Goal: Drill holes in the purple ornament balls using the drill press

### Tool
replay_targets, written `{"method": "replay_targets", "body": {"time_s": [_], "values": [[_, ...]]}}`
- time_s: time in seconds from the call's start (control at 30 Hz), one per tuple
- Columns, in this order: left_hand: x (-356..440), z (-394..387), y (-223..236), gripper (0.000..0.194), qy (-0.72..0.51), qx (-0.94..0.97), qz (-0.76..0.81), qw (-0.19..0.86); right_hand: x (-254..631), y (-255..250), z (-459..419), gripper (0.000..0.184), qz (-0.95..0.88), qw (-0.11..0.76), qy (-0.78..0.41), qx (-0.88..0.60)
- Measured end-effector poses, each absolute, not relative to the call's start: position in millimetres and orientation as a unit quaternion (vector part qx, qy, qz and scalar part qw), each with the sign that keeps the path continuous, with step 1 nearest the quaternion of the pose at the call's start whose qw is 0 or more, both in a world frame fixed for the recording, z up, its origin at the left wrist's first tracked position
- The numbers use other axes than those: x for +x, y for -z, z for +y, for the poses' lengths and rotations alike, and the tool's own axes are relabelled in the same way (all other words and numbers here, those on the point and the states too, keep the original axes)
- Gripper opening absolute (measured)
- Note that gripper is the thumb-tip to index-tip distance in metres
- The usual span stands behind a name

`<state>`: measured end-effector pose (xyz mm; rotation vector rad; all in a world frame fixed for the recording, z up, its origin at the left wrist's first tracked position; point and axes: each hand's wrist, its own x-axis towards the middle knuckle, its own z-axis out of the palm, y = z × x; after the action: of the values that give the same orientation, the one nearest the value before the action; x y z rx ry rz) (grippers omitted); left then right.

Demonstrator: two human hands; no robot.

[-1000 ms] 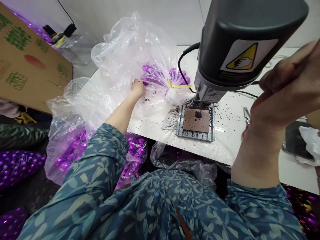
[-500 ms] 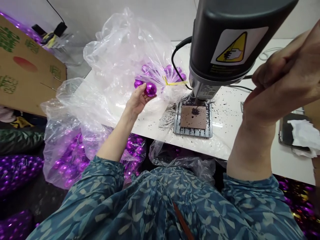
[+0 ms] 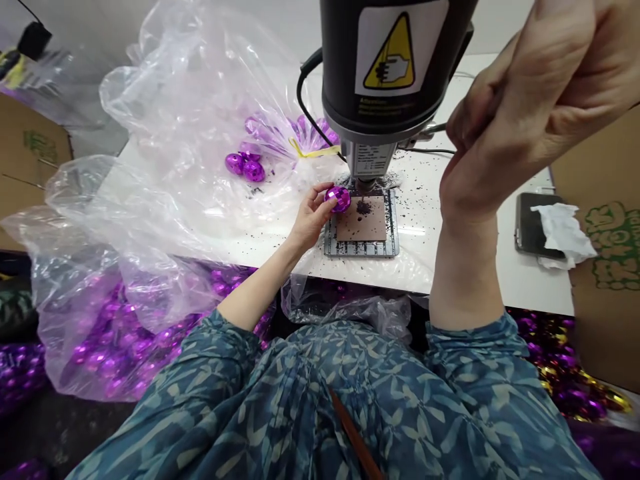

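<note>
My left hand (image 3: 309, 221) pinches a shiny purple mirrored ball (image 3: 339, 199) between thumb and fingers. It hangs over the left part of a small brown board (image 3: 371, 225), which lies on a grooved metal base plate (image 3: 363, 250). Above the board stands a black drill press (image 3: 345, 100) with a yellow warning sticker; the body of the machine hides most of its lower tip. Dark shavings lie on the board around a hole. My right hand (image 3: 530, 113) is closed around the press's handle (image 3: 436, 129), whose grip end is hidden in the fist.
Several purple balls (image 3: 245, 167) lie on the white table (image 3: 420, 257), by a clear plastic bag (image 3: 170, 107) with a yellow tie (image 3: 314, 153). More balls fill a bag (image 3: 120, 347) below the edge. A dark phone-like object (image 3: 530, 223) with crumpled tissue (image 3: 563, 230) is right, beside a cardboard box (image 3: 607, 313).
My left hand has carried a purple ball from the pile by the bag rightward to the board under the press. My right hand stays at the handle. The camera view has shifted right.
</note>
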<state>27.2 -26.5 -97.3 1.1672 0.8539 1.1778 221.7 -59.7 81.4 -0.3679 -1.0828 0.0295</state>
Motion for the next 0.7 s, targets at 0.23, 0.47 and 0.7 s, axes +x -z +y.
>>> {"method": "replay_targets", "body": {"time_s": [0.23,0.47,0.7], "values": [[34.9,-15.3,124.6,0.063,-0.477,0.647,0.312,0.507,220.6,-81.4,-61.9,0.031,-0.524,0.833,-0.003,-0.181],[34.0,-5.7,141.8,0.067,-0.447,0.727,0.279,0.44,221.7,-80.2,-64.4,0.029,-0.527,0.832,-0.023,-0.173],[42.4,-31.4,126.3,0.064,-0.423,0.782,0.281,0.361,220.7,-78.3,-63.8,0.029,-0.52,0.838,-0.025,-0.163]]}}
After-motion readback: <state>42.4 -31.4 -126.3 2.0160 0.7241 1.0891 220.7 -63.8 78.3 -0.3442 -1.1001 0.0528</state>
